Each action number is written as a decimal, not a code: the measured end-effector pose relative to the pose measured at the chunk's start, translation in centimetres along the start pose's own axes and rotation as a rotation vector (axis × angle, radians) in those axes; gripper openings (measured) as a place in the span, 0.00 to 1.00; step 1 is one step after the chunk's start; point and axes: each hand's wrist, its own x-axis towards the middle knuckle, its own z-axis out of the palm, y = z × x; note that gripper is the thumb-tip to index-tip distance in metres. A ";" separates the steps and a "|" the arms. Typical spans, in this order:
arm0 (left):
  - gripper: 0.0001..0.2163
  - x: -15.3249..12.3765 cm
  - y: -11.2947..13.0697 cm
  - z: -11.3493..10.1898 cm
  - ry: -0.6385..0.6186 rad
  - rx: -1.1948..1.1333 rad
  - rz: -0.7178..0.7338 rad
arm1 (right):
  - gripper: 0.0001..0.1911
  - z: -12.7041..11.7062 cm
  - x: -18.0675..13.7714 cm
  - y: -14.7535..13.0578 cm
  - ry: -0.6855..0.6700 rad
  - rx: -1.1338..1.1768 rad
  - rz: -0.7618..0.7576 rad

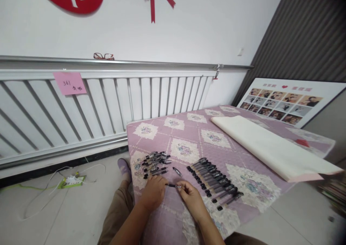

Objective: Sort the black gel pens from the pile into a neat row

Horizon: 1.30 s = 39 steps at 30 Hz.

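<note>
My left hand (154,191) is closed around one end of a thin dark pen (172,185). At the pen's pale other end, the fingertips of my right hand (191,197) are pinched together on it. Just beyond my hands lies a single black pen cap (177,171) with a light label. A loose heap of black caps and short pen parts (157,159) sits past my left hand. To the right of my right hand, several pens (216,178) lie side by side in a slanting row, their black ends toward me.
The purple patterned tablecloth (186,129) covers the table, with a large cream sheet (267,147) on its right. Behind stands a white radiator (151,93) with a pink note (69,83). A power strip (71,182) with cables lies on the floor at left.
</note>
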 end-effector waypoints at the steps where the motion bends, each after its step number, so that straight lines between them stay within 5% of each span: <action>1: 0.11 0.0 0.0 0.0 0.000 0.001 0.003 | 0.12 0.0 0.0 0.1 0.001 -0.001 -0.001; 39: 0.11 -0.1 -0.1 -0.2 -0.003 0.025 0.015 | 0.14 0.3 0.1 -0.2 0.023 0.010 0.009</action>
